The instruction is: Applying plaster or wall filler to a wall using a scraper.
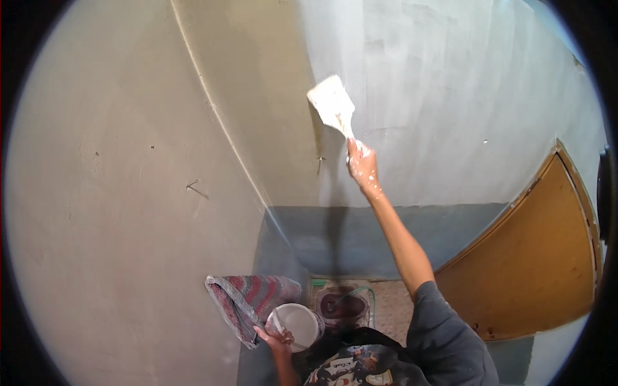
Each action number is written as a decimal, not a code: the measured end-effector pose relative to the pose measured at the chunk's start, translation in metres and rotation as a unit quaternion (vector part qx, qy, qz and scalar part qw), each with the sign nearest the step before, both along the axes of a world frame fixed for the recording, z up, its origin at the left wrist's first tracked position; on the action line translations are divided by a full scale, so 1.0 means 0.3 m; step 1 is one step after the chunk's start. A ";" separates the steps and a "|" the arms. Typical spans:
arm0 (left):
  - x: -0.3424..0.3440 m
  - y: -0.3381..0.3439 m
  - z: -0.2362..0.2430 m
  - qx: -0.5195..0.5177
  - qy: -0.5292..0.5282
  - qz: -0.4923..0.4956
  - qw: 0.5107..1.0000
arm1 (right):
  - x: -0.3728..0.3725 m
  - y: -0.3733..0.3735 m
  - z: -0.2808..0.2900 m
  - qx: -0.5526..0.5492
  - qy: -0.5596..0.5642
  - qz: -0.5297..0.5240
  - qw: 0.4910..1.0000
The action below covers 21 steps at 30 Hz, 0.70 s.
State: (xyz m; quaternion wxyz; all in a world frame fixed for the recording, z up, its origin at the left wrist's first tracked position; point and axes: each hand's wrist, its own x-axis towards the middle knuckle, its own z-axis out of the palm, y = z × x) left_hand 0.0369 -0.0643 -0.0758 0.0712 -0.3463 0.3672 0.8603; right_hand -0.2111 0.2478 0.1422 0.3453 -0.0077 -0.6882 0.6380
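My right hand [363, 168], spotted with white paint, is closed around the handle of a wide paintbrush [333, 103]. The arm stretches far up and forward, and the brush's white-coated head lies at the border between beige wall [277, 83] and freshly whitened wall [418, 83]. Low down by my body, my left hand [278, 338] grips the left edge of a white bucket [319, 327]. Pale liquid or a pale inner surface shows inside it; I cannot tell which. Part of the bucket is hidden by my shirt.
A red and grey patterned cloth [248, 297] hangs against the left wall beside the bucket. Below stands a dark red tub [344, 307] with a green hose [372, 299]. An orange-brown door [534, 251] is at the right. A nail [194, 187] sticks out of the left wall.
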 end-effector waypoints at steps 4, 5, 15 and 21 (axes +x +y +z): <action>0.066 -0.036 -0.063 -0.017 0.011 -0.007 1.000 | -0.053 -0.017 -0.346 -0.051 -0.027 0.010 0.998; 0.068 -0.036 -0.075 -0.037 0.008 -0.004 0.999 | -0.048 -0.036 -0.421 -0.057 -0.030 0.009 0.998; 0.130 -0.033 -0.039 -0.036 -0.020 -0.065 0.997 | 0.076 -0.145 -0.994 -0.182 -0.157 0.026 0.970; 0.104 -0.004 -0.002 -0.079 -0.057 -0.040 0.994 | 0.214 -0.216 -1.009 -0.277 -0.256 0.013 0.926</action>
